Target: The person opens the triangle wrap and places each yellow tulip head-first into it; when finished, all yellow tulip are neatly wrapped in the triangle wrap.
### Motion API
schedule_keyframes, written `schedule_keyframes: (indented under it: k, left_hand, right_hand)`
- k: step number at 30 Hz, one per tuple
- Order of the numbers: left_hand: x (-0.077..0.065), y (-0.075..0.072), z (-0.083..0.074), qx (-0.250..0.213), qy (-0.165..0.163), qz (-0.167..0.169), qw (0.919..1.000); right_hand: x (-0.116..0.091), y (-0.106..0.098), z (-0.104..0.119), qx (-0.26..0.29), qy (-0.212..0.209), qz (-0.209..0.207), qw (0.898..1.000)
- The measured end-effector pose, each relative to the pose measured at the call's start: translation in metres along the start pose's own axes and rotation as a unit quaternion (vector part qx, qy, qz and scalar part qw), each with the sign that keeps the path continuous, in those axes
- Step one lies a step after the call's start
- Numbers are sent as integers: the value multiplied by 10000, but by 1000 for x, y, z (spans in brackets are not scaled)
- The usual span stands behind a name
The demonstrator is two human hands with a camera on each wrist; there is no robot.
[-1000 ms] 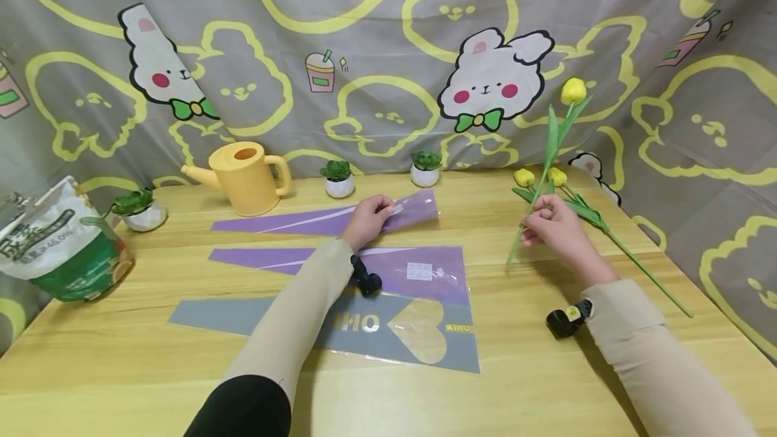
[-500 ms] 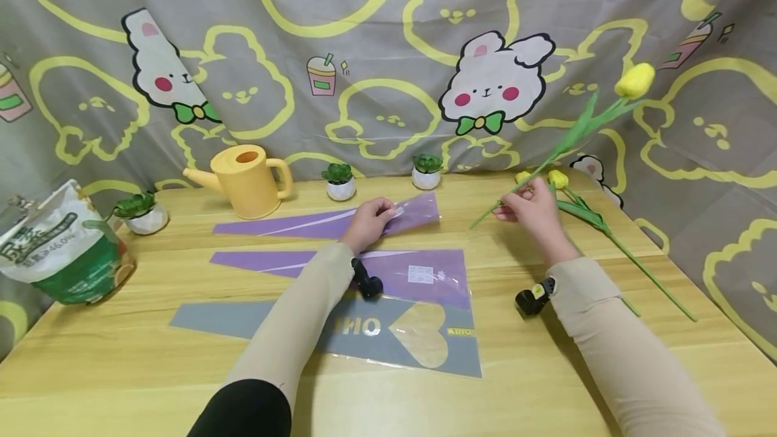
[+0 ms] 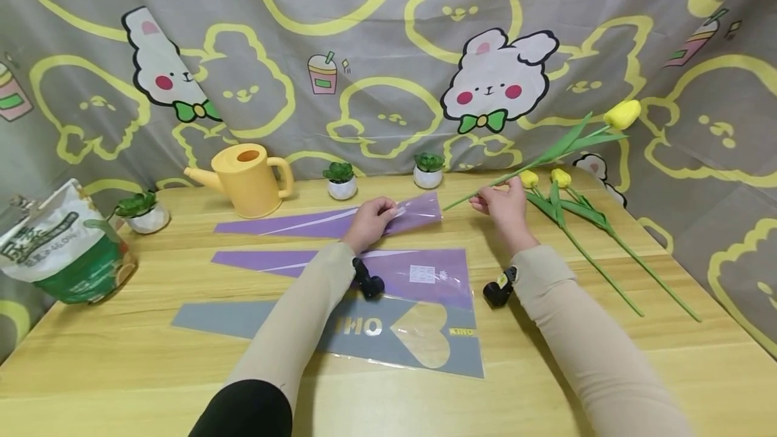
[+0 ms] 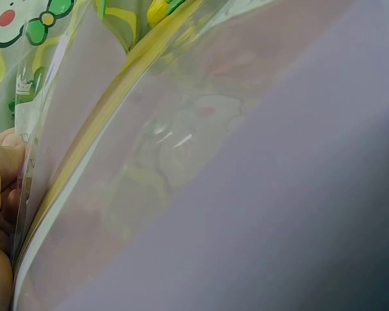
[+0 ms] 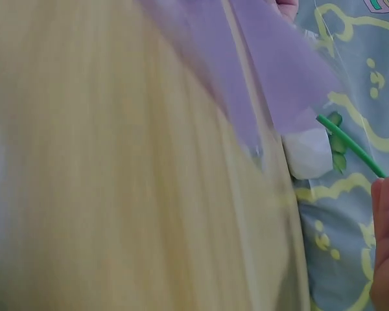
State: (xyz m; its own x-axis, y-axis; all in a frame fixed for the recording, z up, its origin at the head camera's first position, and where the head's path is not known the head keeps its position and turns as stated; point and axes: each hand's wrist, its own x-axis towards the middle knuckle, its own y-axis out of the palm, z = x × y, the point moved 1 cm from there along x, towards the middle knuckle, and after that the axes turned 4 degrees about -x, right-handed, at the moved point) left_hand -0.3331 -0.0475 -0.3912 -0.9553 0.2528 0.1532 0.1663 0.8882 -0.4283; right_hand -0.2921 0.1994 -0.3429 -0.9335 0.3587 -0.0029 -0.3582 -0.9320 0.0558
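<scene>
In the head view my left hand (image 3: 368, 222) pinches the upper film of a purple flower sleeve (image 3: 415, 213) near its wide end. The sleeve's two layers (image 4: 201, 168) stand apart in the left wrist view, with a gap at the mouth. My right hand (image 3: 505, 206) holds a yellow artificial tulip (image 3: 623, 114) by its green stem. The tulip slants, bloom up to the right, and its stem end (image 5: 327, 123) points left at the sleeve's mouth. In the right wrist view only part of the right hand (image 5: 388, 243) shows at the edge.
A second purple sleeve (image 3: 394, 268) and a grey sleeve (image 3: 231, 315) lie nearer. Two more tulips (image 3: 597, 245) lie at the right. Along the back stand a yellow watering can (image 3: 245, 184) and small potted plants (image 3: 342, 187); a green-white bag (image 3: 79, 261) is at the left.
My right hand has moved left with the tulip, tilting it from near upright to a slant, bringing the stem end close to the sleeve's mouth. My left hand has stayed put.
</scene>
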Motion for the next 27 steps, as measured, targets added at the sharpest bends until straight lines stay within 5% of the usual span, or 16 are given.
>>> schedule_keyframes:
  k: [7, 20, 27]
  left_hand:
    - [0, 0, -1, 68, 26, -33, 10000]
    - [-1, 1, -3, 43, 8, -71, 10000]
    - [-1, 1, -2, 21, 19, -37, 10000]
  right_hand:
    - [-1, 12, -4, 551, 513, 223, 9969]
    - [-9, 24, -11, 470, 838, 1193, 9882]
    - [-12, 27, -13, 308, 982, 1335, 9857]
